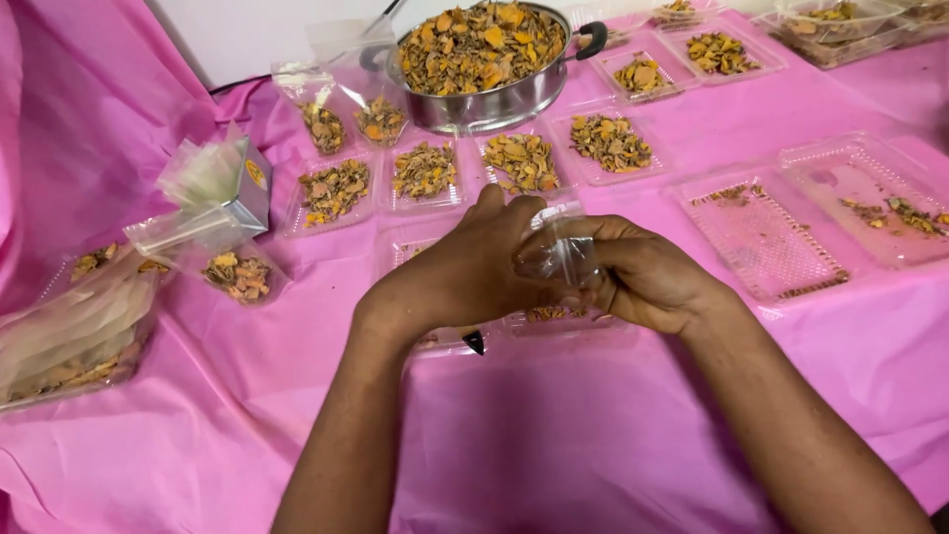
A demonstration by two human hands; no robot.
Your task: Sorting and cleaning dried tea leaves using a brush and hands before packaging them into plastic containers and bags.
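Observation:
My left hand (465,272) and my right hand (647,277) meet at the middle of the pink table, both gripping a small clear plastic bag (563,255) held between the fingers. The bag looks crumpled and I cannot tell whether anything is inside it. Beneath my hands lies a clear plastic tray (425,242) with some orange-brown dried pieces. A small dark object (474,341) pokes out below my left wrist.
A steel pot (494,99) heaped with dried orange-brown slices stands at the back. Several clear trays with small portions (425,173) lie in rows before it. Two nearly bare trays (766,232) sit right. Filled bags (237,275) and a stack of bags (213,183) lie left.

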